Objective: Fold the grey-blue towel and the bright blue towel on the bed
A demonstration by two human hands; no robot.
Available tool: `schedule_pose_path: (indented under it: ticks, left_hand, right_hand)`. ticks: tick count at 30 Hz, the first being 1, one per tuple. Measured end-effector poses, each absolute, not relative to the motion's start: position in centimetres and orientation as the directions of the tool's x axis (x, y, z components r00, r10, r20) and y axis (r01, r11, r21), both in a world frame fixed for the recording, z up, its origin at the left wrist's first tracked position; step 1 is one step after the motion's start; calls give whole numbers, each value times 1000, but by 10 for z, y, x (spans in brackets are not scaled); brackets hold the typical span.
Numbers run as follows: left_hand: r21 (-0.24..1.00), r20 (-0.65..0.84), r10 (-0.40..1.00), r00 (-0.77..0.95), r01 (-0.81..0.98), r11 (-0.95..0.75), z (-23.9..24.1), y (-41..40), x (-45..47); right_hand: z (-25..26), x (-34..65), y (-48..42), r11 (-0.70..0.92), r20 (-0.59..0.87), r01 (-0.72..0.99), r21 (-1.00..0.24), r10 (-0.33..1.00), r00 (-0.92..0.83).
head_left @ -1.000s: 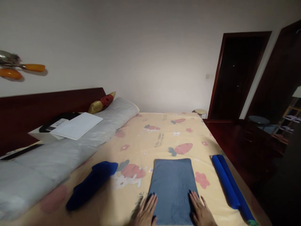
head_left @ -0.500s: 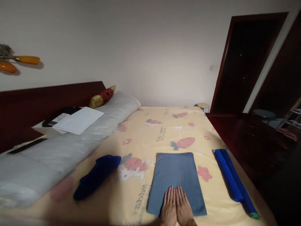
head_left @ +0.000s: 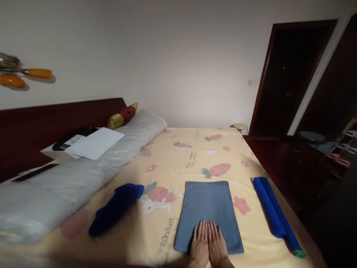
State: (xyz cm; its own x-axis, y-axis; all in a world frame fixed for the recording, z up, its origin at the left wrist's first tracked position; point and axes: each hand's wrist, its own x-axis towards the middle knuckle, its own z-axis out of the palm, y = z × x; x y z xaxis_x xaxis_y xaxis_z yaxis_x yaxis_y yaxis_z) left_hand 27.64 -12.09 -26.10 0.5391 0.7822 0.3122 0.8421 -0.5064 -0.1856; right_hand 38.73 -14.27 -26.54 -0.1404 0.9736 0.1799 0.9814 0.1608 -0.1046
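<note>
Two blue rolls (head_left: 268,208) lie side by side near the right edge of the bed (head_left: 178,167), and from my seat far away I see a dark blue cloth (head_left: 114,208) on the left. Between them, well apart from both, the gray-blue cloth (head_left: 208,199) lies flat. I have the left hand (head_left: 200,243) and right hand (head_left: 216,242) side by side on its near part, palms down. Their fingers are straight, close together, and point away from me. The hands hide some of its near edge, and I can't make out the thumbs. Farther off, a white board (head_left: 95,142) sits on a long gray cushion (head_left: 83,186). Past the bed, a stool (head_left: 240,126) stands by a dark door (head_left: 295,82). Slippers (head_left: 337,159) at the far right are hard to see.
</note>
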Motion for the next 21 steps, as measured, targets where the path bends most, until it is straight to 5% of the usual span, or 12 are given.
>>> schedule_pose_path:
  ticks: [6, 21]
  left_hand:
    - [-13, 31, 818, 574, 819, -574, -223, -124, 218]
    - [-60, -63, 950, 307, 949, -311, -196, -130, 169]
  right_hand:
    - [-262, 434, -157, 136, 152, 987, -83, 981, -122]
    - [-280, 525, -188, 53, 228, 992, 115, 970, -78]
